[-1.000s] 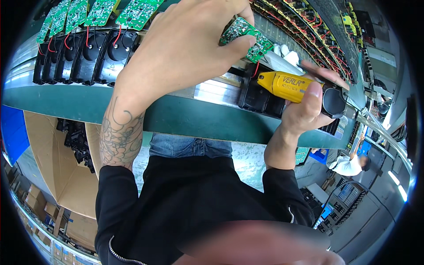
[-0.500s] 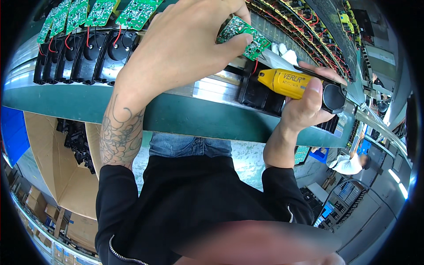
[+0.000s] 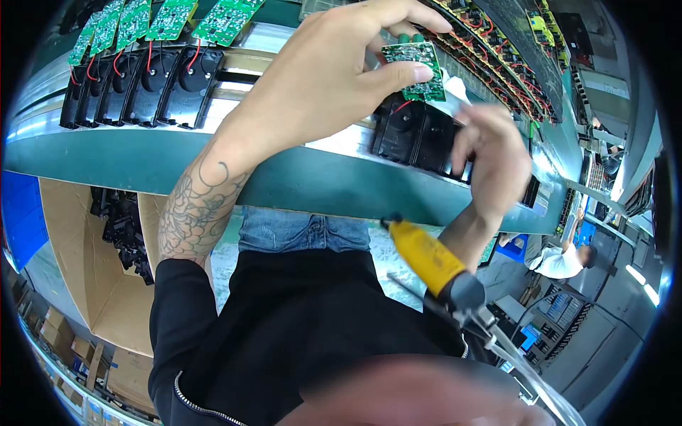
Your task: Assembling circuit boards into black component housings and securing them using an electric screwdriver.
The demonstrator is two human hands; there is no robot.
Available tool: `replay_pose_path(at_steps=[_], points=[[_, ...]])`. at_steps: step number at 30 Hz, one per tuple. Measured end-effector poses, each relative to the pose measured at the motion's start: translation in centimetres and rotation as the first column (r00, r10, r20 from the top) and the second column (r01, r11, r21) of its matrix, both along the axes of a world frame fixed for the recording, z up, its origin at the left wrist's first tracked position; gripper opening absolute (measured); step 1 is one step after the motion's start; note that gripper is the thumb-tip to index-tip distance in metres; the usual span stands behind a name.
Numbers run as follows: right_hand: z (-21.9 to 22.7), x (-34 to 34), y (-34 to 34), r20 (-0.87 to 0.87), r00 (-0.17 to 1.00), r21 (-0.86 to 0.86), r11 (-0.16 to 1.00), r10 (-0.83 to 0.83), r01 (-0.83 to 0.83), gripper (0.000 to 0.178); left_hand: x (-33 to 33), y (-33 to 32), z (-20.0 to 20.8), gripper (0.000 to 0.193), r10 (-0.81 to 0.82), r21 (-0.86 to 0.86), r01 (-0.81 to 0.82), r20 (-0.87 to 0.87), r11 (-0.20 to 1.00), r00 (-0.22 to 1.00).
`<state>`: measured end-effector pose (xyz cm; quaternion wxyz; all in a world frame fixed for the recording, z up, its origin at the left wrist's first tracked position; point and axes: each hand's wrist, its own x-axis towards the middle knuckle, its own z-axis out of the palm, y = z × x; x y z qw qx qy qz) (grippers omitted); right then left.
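My left hand [image 3: 341,71] pinches a green circuit board [image 3: 424,71] by its edge, thumb on the near face. A red wire leads from the board down to a black plastic housing [image 3: 399,129], one of several lying side by side on the bench. Beside these housings hovers my right hand [image 3: 497,160], its fingers bent and smeared by motion, so their grip is unclear. The yellow power screwdriver [image 3: 430,259] is out of that hand, hanging in front of my right forearm with its dark tip pointing up and left.
At left, several black housings [image 3: 186,89] stand in a row, with wired green boards [image 3: 226,20] behind. Boards with red wires fill racks [image 3: 490,53] at far right. Below the green bench edge [image 3: 320,177] sits a cardboard box [image 3: 78,263] of black parts. Another person [image 3: 558,261] is at right.
My right hand has let go of the power screwdriver, which has swung down toward me. My left hand has shifted right with the circuit board, now turned more upright.
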<state>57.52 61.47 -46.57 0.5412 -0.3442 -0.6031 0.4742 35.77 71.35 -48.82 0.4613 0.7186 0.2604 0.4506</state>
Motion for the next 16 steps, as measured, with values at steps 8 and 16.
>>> replay_pose_path(at_steps=[8,16], points=[[-0.1,-1.5,2.2,0.727,0.652,0.089,0.97,-0.217,0.224,0.007,0.3,-0.7,0.0,0.032,-0.014,0.002,0.014,0.077,1.0,0.997],[-0.5,-1.3,2.3,0.728,0.658,0.046,0.972,-0.192,0.232,0.006,0.2,-0.8,-0.5,0.032,0.052,0.125,-0.039,-0.104,0.991,0.993]])
